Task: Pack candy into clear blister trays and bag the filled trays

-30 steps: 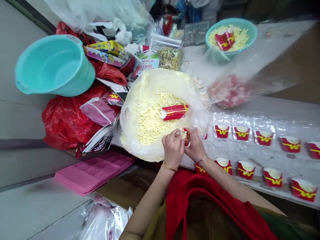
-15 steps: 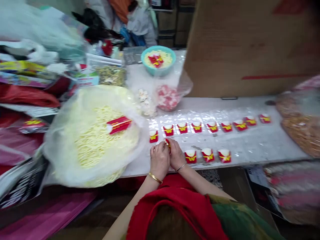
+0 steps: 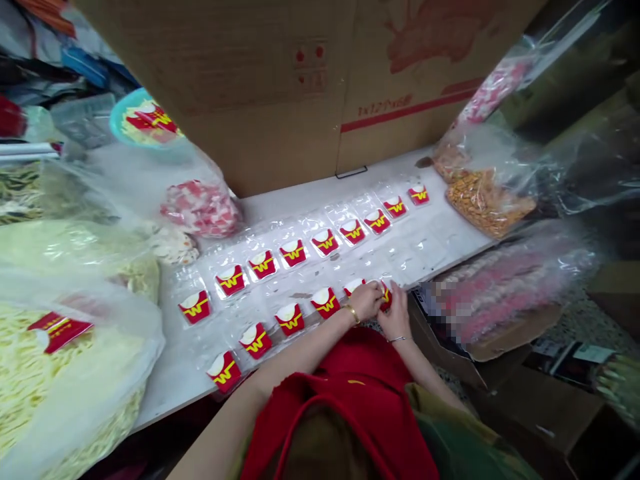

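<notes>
My left hand [image 3: 367, 302], with a gold bangle at the wrist, pinches a small red-and-yellow fries carton [image 3: 385, 297] at the near edge of the table. My right hand [image 3: 397, 315], wearing a thin silver bracelet, grips the same carton from the other side. Partly behind my left hand lies another carton [image 3: 355, 287]. Leftward along the near edge runs a row of like cartons [image 3: 290, 320], red with a yellow W and a white top. Behind them, a second row of cartons [image 3: 293, 253] lies on clear plastic packets [image 3: 250, 240].
A big clear bag of pale yellow fry-like pieces [image 3: 30, 407] fills the left side. Behind it are a bag of pink-and-white pieces [image 3: 200, 207] and a teal bowl [image 3: 119, 123]. A cardboard box [image 3: 260, 100] walls the back; a bag of orange bits [image 3: 487, 200] stands right.
My view has turned to the right. Both hands are farther right along the near row, and more cartons now show to their left.
</notes>
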The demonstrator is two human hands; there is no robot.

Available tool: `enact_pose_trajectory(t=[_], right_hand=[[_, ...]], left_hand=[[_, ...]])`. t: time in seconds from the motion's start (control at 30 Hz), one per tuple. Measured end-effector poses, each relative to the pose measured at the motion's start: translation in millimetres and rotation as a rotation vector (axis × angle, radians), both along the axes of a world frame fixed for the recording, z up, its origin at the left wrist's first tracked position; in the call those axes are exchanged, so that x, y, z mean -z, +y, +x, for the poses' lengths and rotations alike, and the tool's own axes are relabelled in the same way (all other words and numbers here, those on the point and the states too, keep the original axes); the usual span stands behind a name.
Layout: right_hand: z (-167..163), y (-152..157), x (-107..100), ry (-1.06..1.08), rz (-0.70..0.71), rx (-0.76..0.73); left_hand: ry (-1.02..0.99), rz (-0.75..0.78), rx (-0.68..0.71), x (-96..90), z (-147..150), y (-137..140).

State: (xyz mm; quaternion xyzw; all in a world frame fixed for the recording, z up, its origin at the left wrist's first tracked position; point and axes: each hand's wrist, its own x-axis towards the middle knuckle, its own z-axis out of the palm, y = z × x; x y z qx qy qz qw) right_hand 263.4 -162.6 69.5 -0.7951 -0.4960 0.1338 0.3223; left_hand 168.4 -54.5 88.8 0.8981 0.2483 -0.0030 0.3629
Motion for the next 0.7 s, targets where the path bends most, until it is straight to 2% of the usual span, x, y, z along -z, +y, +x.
enact_pose_trajectory(t=[0.1,0.2,0.33,0.43,0.57,0.7], right_hand=[[45,-24,17,-0.063,-0.121,0.132],[67,-31,37,0.029,-0.215,0.114],[73,-20,56,0.046,-0.276,0.08],[73,-5,60,-0.006,-0.38,0.102],[77,17,51,-0.087,-0.585,0.142],[74,23,22,-0.083,-0.701,0.072]], left_hand=[[0.045,-0.003,0.023,20.4,49,4],[0.106,-0.004,0.057,36.5,82,9],[0.169,-0.024,0.126,52.5,101,15],[0.193,-0.036,0.138,58.6,102,18],[0.17,-0.004,0.075,50.6,96,19],[0.161,0.048,-0.078,20.3,67,6]])
